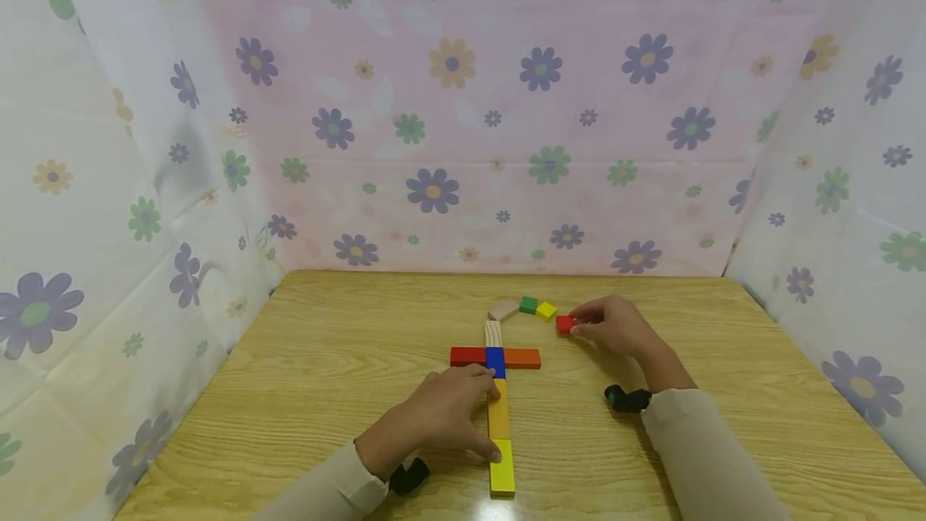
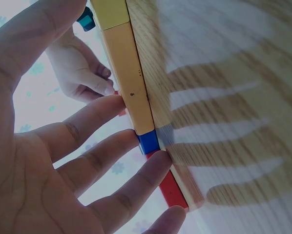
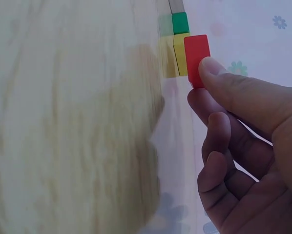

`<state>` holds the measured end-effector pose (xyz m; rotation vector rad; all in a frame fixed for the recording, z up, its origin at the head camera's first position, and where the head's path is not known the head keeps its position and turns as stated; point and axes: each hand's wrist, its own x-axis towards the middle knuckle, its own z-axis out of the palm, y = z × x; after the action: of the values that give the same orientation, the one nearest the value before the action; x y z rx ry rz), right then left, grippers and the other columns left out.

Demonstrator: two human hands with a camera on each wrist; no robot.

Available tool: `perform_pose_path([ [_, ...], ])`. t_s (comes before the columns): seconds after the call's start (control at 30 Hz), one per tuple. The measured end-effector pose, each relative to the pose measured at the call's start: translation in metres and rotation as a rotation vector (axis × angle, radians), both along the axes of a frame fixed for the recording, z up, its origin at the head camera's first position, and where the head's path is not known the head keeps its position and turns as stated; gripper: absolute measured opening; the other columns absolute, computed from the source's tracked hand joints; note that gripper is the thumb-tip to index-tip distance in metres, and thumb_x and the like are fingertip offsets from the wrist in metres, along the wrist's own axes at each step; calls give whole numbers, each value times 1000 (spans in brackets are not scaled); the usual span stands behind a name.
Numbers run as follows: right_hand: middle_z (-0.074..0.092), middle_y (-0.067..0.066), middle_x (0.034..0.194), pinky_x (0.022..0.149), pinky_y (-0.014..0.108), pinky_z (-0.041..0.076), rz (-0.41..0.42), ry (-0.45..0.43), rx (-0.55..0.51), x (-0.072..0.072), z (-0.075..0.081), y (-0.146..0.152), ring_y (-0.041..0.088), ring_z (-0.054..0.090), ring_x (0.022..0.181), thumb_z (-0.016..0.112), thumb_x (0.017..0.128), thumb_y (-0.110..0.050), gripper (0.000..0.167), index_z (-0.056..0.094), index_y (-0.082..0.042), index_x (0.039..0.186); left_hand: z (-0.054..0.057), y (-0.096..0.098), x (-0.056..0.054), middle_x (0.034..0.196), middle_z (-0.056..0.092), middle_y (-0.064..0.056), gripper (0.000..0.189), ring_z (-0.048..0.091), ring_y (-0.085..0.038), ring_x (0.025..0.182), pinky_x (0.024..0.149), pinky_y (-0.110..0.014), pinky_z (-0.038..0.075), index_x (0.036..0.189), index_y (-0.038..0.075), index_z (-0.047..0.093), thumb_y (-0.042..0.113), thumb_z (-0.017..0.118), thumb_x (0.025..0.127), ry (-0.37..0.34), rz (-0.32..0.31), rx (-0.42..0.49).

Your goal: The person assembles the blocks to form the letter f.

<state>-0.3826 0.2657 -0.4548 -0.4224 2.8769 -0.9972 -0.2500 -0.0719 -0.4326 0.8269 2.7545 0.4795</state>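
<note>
My right hand [image 1: 615, 326] pinches a small red block [image 3: 197, 58] between thumb and fingers, beside a yellow cube [image 1: 546, 311] and a green cube [image 1: 529, 305]. My left hand [image 1: 450, 408] lies along a column of flat blocks with its fingers spread and fairly straight. Its thumb touches the long yellow block [image 1: 502, 473], and its fingertips reach the light-orange block [image 1: 498, 416] and the blue block [image 1: 495, 362]. A red bar [image 1: 469, 355] and an orange bar [image 1: 522, 358] extend sideways from the blue block.
Beyond the blue block lies a plain wood block [image 1: 493, 334], with a tilted wooden block [image 1: 504, 309] behind it leading to the green cube. Floral cloth [image 1: 492, 143] hangs behind and at both sides of the wooden table [image 1: 325, 344]. Dark wrist devices [image 1: 626, 399] sit by both cuffs.
</note>
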Motion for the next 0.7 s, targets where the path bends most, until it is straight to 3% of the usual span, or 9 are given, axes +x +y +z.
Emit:
perform_pose_path([
  [0.7,75,6,112,91,44,56,-36,-33,7,2,0,-13,21,65,97,77,95,-25,33,76,-10,124,5,1,3,158,48,9,71,49,-25,143,109,-60,44,127,31,67,65,89,68,0,13,-21],
])
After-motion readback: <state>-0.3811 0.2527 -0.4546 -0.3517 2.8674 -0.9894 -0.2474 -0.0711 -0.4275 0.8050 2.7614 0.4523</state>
